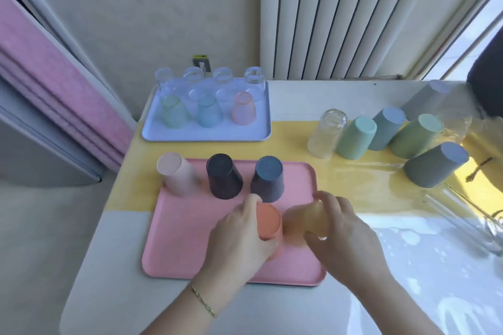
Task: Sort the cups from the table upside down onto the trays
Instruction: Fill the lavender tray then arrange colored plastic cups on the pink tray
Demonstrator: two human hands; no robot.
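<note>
The orange cup [268, 221] is gripped by the left hand [239, 231], fingers curled round its side. It is stood base up on the pink tray [179, 234]. Just to the right of it, the translucent yellow cup [310, 220] is held in the right hand [345, 234], with thumb and fingers wrapped round it. That cup is tilted, and whether its rim meets the tray cannot be told. A thin bracelet [204, 303] is seen on the left wrist.

Beyond the hands, a row of three is set upside down along the tray's far edge. The ribbed blue-grey cup [268, 181] is placed just past the left fingertips, the dark purple cup [223, 177] left of it, and the pale pink cup [174, 174] at the far left corner.

Farther off, beyond and to the left of the left hand, the lavender tray [206, 134] is loaded. Clear glasses [254, 79] are lined along its back, with a green cup [174, 111], a blue cup [209, 113] and a pink translucent cup [243, 109] inverted in front.

Well to the right of the right hand, more cups are gathered upside down on the desk [114, 253]. A clear glass [326, 133], a mint cup [356, 139], a blue cup [386, 128], a sage cup [416, 136] and a grey cup [435, 166] are counted there.
</note>
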